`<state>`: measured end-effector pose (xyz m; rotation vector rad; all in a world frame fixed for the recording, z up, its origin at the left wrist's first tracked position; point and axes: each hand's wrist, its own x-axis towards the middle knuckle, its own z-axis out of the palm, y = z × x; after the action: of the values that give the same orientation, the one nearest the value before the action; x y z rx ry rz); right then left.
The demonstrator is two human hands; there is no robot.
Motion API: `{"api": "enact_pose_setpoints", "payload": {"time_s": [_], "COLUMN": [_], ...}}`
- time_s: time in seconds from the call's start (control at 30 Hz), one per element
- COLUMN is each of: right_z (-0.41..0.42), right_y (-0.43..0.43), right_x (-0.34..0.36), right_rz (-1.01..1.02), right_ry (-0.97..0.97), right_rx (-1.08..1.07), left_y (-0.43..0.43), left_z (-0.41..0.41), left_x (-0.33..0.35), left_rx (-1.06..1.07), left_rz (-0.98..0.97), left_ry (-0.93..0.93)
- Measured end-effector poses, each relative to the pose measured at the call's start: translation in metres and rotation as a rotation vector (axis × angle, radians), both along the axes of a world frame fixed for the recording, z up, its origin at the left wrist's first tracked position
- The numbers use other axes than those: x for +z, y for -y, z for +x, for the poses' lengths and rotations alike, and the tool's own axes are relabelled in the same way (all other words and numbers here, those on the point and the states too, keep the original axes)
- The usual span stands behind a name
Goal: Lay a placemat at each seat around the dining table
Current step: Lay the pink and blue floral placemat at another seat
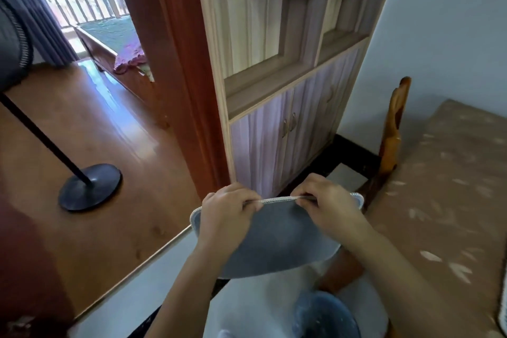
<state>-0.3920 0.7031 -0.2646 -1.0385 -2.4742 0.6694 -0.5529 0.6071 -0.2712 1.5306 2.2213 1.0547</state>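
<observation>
I hold a grey placemat (277, 239) with a white lace edge in the air in front of me, to the left of the dining table. My left hand (227, 214) pinches its top edge on the left and my right hand (326, 206) pinches the same edge on the right. The mat sags below my hands. The dining table (444, 200), covered by a tan patterned cloth, fills the right side. At its lower right edge a sliver of another white-edged mat (502, 307) shows.
A wooden chair (392, 134) stands at the table's far left corner. A tall cabinet (290, 68) rises straight ahead. A fan stand with a round black base (90, 186) is on the wooden floor at left. A blue bin (326, 315) sits below my arms.
</observation>
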Motion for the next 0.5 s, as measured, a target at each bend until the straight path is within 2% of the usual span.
{"api": "enact_pose_setpoints", "payload": {"time_s": [0.23, 0.5], "right_z": [-0.042, -0.029], "right_y": [-0.038, -0.094], "right_x": [0.008, 0.011], "right_rz": [0.008, 0.051], "right_ry": [-0.050, -0.040], "right_rx": [-0.182, -0.411], "left_y": [-0.077, -0.175], "left_z": [-0.060, -0.056], "left_x": [0.004, -0.002], "left_rx": [-0.202, -0.429], "left_rz": [0.026, 0.008], "left_ry": [0.002, 0.040]}}
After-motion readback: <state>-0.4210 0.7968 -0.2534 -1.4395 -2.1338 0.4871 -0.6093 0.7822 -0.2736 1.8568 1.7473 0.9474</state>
